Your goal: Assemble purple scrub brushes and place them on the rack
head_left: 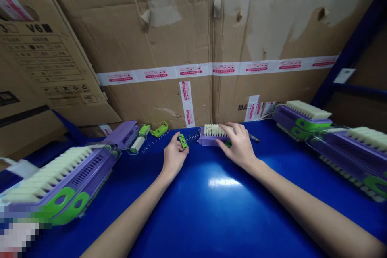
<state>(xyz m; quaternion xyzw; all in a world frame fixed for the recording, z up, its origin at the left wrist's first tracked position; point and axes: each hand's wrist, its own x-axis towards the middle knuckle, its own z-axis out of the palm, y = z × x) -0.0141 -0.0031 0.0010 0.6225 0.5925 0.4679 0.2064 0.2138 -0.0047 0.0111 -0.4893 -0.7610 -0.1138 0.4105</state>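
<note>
My left hand (173,155) is closed on a small green plastic clip (183,141) held just above the blue table (211,201). My right hand (238,143) lies over the right end of a purple brush with white bristles (211,133), fingers curled round it. The brush lies on the table near the cardboard wall. A thin metal spring (192,136) lies between the clip and the brush.
Stacks of purple-and-green brushes lie at the left (60,177) and at the right (305,119), (356,149). Loose parts sit at the back left: a purple housing (123,133), a green piece (159,130) and several springs (152,143). Cardboard boxes (193,48) wall off the back.
</note>
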